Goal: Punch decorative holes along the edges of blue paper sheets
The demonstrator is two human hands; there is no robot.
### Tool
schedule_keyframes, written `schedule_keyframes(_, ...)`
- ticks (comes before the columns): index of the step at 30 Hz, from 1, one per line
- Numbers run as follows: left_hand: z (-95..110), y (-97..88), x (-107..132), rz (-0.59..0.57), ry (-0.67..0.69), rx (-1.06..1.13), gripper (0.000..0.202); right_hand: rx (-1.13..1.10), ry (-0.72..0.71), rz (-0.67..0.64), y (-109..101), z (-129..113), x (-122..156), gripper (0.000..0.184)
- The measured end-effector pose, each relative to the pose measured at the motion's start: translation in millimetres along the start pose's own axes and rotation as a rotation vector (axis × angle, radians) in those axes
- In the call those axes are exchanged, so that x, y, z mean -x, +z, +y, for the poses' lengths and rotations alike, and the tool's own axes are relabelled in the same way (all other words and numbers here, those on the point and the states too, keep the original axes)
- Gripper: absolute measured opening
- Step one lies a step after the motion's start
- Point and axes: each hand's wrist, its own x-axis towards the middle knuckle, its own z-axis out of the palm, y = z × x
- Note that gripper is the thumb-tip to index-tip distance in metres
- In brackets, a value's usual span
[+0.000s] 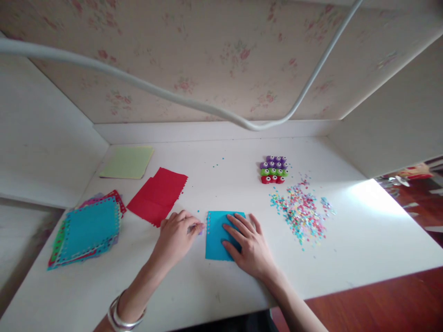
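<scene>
A blue sheet of paper (216, 237) lies in front of me, with a row of small holes along its left edge. My right hand (244, 240) rests flat on the sheet's right half, fingers spread. At the left edge of the sheet, my left hand (182, 230) is closed on a small purple craft punch (200, 233), mostly hidden by the fingers. Red paper (157, 196) with a notched right edge lies just beyond my left hand.
Small purple, green and red craft punches (274, 169) stand in rows at the back. Colourful paper dots (304, 210) are heaped at right. Punched sheets (90, 226) are piled at left, with pale green paper (128, 162) behind. A white cable (194, 105) hangs across the view.
</scene>
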Motion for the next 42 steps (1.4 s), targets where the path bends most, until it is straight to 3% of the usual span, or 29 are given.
schedule_keyframes(6, -31, -1.5, 20, 0.175, 0.116, 0.08, 0.027, 0.011, -0.017, 0.015, -3, 0, 0, 0.037)
schedule_keyframes(10, -39, 9.3, 35, 0.2, 0.175, 0.057, 0.029, 0.016, 0.001, 0.015, -8, -6, -3, 0.036)
schedule_keyframes(14, -27, 18.9, 40, 0.25, 0.209, 0.129, 0.029, -0.116, 0.013, 0.055, -19, -26, -16, 0.037)
schedule_keyframes(19, -1, 22.8, 39, 0.241, 0.222, 0.272, 0.041, -0.451, -0.061, -0.069, -32, -53, -38, 0.046)
schedule_keyframes(24, 4, 25.4, 40, 0.236, 0.123, 0.327, 0.045, -0.484, -0.039, -0.1, -40, -51, -50, 0.027)
schedule_keyframes(27, 1, 29.5, 44, 0.204, 0.035, 0.342, 0.04, -0.591, 0.037, -0.067, -49, -24, -63, 0.021)
schedule_keyframes(29, -2, 34.5, 45, 0.202, 0.021, 0.35, 0.035, -0.64, 0.137, 0.023, -59, 8, -78, 0.023)
schedule_keyframes(33, -4, 44.4, 45, 0.269, 0.109, 0.278, 0.029, -0.319, 0.494, 0.284, -79, 90, -120, 0.03)
schedule_keyframes(36, -5, 46.8, 41, 0.329, 0.187, 0.201, 0.027, -0.189, 0.642, 0.342, -88, 141, -148, 0.034)
schedule_keyframes(39, -5, 46.5, 39, 0.354, 0.216, 0.177, 0.025, -0.082, 0.714, 0.342, -88, 169, -164, 0.032)
schedule_keyframes(42, -7, 46.6, 38, 0.353, 0.226, 0.185, 0.023, 0.005, 0.756, 0.323, -84, 180, -174, 0.033)
